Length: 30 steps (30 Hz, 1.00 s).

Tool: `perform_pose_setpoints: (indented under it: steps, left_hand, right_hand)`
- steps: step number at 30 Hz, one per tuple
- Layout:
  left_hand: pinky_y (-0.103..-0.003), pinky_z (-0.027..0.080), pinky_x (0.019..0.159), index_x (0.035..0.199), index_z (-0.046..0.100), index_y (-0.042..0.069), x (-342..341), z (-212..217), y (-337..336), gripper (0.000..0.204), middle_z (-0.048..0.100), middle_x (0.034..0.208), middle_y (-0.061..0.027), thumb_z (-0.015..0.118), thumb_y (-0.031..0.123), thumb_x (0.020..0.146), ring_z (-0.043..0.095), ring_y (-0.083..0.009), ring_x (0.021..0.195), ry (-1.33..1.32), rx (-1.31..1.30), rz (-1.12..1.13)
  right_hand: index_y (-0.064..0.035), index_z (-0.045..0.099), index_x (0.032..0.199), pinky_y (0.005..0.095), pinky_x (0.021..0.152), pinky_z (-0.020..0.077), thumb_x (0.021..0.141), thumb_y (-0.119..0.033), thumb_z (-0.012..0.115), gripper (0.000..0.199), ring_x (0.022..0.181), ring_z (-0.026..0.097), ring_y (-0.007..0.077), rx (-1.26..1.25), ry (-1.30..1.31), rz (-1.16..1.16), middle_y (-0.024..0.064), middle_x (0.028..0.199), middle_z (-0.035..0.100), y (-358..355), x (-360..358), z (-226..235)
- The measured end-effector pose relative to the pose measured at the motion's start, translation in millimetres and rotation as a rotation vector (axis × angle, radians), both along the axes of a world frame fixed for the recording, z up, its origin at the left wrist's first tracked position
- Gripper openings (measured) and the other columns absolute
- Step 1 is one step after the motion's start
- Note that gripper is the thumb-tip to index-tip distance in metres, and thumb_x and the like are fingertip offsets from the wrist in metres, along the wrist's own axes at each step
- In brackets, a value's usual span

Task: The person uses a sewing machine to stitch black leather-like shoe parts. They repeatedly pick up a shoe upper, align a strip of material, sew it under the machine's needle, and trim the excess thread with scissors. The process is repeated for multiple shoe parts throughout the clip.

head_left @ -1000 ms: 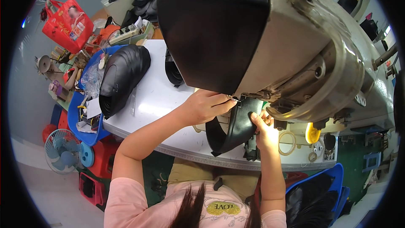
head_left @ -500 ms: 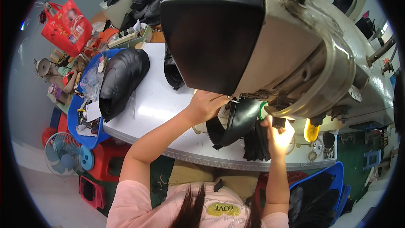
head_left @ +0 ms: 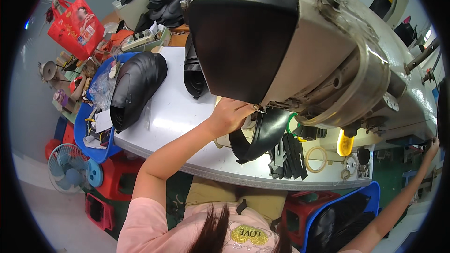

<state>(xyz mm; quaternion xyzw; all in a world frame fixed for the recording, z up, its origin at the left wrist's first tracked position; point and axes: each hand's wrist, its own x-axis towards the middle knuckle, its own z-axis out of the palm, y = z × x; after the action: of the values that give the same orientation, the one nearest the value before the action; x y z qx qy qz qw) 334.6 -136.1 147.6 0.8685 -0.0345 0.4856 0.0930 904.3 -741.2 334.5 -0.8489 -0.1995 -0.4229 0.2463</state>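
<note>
My left hand (head_left: 230, 116) is closed beside the sewing machine head (head_left: 328, 61), its fingertips pinched around a small pointed metal tool (head_left: 259, 109) that shows only at its tip. Just below and right of those fingers, a curved black leather shoe upper (head_left: 265, 136) rests under the machine. Far out at the right rim, my right hand (head_left: 434, 147) reaches up at the machine's far end. It is small and dark there, so its fingers and what they touch cannot be made out.
Black strips (head_left: 291, 157) and a tan ring (head_left: 316, 159) lie on the white table (head_left: 159, 133). Stacked black uppers (head_left: 138, 89) stand at the left by a blue basin (head_left: 84, 122). A blue bin (head_left: 375, 197) of black pieces sits low right, beside a red stool (head_left: 293, 211).
My right hand has left the spot by the black strips and swung far right to the machine's end. The black strips now lie uncovered. My left hand has stayed in place.
</note>
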Motion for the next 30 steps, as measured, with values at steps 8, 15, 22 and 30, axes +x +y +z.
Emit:
perform_pose_setpoints:
  steps: [8,15,22,30]
  left_hand:
    - [-0.035,0.048,0.067,0.080,0.061,0.003,-5.8,7.3,-5.8,0.019,0.063,0.081,-0.0091,0.063,-0.004,0.061,0.059,-0.0271,0.077,0.038,-0.018,-0.005]
    - [-0.035,0.048,0.068,0.081,0.061,0.002,-8.5,11.7,-8.7,0.018,0.063,0.081,-0.0091,0.063,-0.004,0.063,0.059,-0.0268,0.077,0.037,-0.018,0.016]
    - [-0.034,0.048,0.067,0.079,0.062,0.001,-5.6,9.6,-10.3,0.013,0.063,0.081,-0.0092,0.062,-0.003,0.066,0.060,-0.0260,0.077,0.028,-0.018,0.069]
    - [-0.033,0.049,0.065,0.079,0.062,0.001,-3.5,7.1,-9.3,0.013,0.064,0.081,-0.0092,0.062,-0.003,0.067,0.060,-0.0257,0.076,0.003,-0.019,0.036]
  right_hand:
    - [0.0001,0.058,0.107,0.0254,0.059,0.0477,0.091,-0.028,0.049,0.034,0.070,0.056,0.0138,0.148,-0.225,0.198,0.0073,0.086,0.061,80.6,-41.6,-211.7]
    - [-0.0044,0.059,0.112,0.0317,0.059,0.0444,0.090,-0.036,0.047,0.040,0.068,0.058,0.0151,0.415,-0.043,0.071,0.0060,0.081,0.063,106.0,-98.1,-42.6]
    - [0.0020,0.057,0.111,0.0324,0.074,0.0453,0.091,-0.023,0.049,0.033,0.084,0.059,0.0199,0.306,-0.102,0.184,0.0108,0.099,0.064,137.6,-139.6,-138.6]
    - [0.0022,0.061,0.089,0.0346,0.078,0.0475,0.077,0.010,0.044,0.022,0.087,0.059,0.0281,-0.145,-0.046,0.544,0.0138,0.094,0.062,249.8,-347.4,-165.4]
